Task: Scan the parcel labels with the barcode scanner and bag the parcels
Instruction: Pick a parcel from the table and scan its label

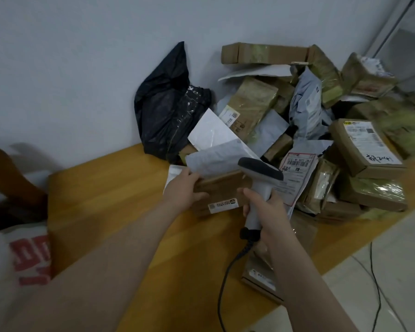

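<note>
Gripping the small brown cardboard parcel (222, 188) at its left end, your left hand (185, 188) has its fingers curled round the box, so it's clamped on. The parcel sits on the yellow wooden bench (120, 188) at the front edge of the heap, with its white barcode label (223, 203) on the side facing you. Your right hand (266, 208) is wrapped tight round the grip of the grey-and-white pistol-style barcode scanner (260, 173), held just beside the parcel's right end, with its black cable (225, 279) trailing down toward you. Can't tell from this angle if the scanner's nose is actually on that label.

Progress-wise, I'd say you're nowhere near done. The big heap of brown boxes and grey poly mailers (333, 121) to the right looks unsorted. A white plastic mailer (216, 142) is flopped over the parcel you're holding, and another taped box (259, 274) lies under your right forearm. The crumpled black plastic bag (165, 109) against the wall seems to have something in it, and a white sack with red print (27, 255) sits at far left. How many parcels went into either isn't visible. So: scan this one, bag it, then loads left.
</note>
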